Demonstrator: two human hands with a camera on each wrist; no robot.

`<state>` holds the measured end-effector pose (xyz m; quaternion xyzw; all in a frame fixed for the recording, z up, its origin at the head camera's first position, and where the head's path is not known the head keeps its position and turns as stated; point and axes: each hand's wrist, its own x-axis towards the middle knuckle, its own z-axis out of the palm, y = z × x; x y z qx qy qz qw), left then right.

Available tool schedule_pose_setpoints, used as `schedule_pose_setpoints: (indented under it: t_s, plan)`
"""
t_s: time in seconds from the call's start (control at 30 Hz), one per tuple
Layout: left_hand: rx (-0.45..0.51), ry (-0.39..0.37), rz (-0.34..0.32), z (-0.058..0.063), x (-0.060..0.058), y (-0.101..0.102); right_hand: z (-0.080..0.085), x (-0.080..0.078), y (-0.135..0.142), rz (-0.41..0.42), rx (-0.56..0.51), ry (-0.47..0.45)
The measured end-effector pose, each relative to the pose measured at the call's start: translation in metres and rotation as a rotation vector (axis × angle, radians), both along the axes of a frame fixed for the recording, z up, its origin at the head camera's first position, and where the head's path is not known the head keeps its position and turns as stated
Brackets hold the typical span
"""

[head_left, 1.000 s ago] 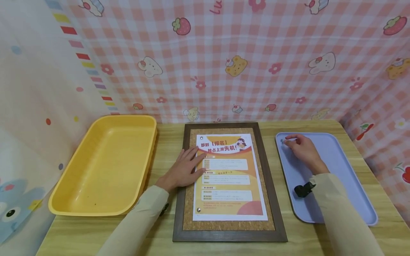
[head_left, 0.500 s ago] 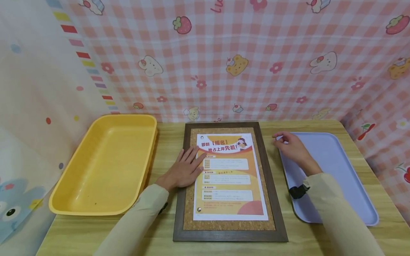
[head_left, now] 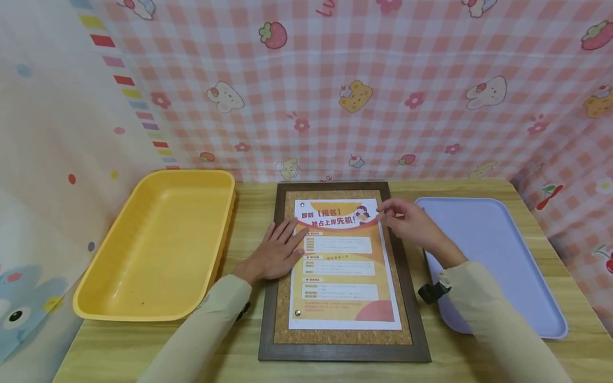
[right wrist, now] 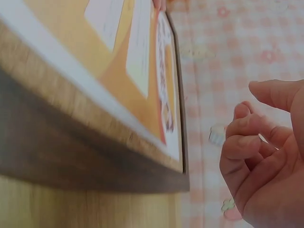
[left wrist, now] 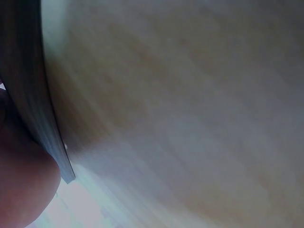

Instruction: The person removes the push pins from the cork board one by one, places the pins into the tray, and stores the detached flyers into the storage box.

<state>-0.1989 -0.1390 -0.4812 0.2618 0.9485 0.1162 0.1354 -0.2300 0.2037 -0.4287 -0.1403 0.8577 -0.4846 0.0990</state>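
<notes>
A printed poster (head_left: 340, 298) lies on a cork board (head_left: 345, 337) with a dark wooden frame (head_left: 345, 353). Silver thumbtacks show at the poster's upper left (head_left: 302, 205) and lower left (head_left: 298, 313). My left hand (head_left: 275, 254) rests on the poster's left side, palm down, fingers spread. At the upper right corner, my right hand (head_left: 412, 226) has its thumb and forefinger tips together on a small thumbtack, mostly hidden by the fingertips. The right wrist view shows this hand (right wrist: 270, 147) beside the board, its other fingers curled.
A yellow bin (head_left: 158, 255) stands left of the board. To the right lies a lilac tray (head_left: 498, 255), partly under my right forearm. Patterned cloth (head_left: 325, 106) hangs behind the wooden table (head_left: 249, 330).
My right hand has moved left from the tray's upper left corner to the poster's upper right corner. The small shiny thing at that tray corner no longer shows there. My left hand has stayed put.
</notes>
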Motion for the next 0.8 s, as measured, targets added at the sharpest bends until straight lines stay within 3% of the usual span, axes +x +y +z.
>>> schedule_pose_setpoints:
  t_s: [0.43,0.8]
  plan:
    - [0.009,0.006,-0.002,-0.005,0.001,-0.002,0.004,0.019,-0.034,0.114,-0.042,-0.068]
    - [-0.01,0.007,0.005,-0.004,-0.003,0.0,-0.007,0.034,-0.069,0.262,-0.047,-0.109]
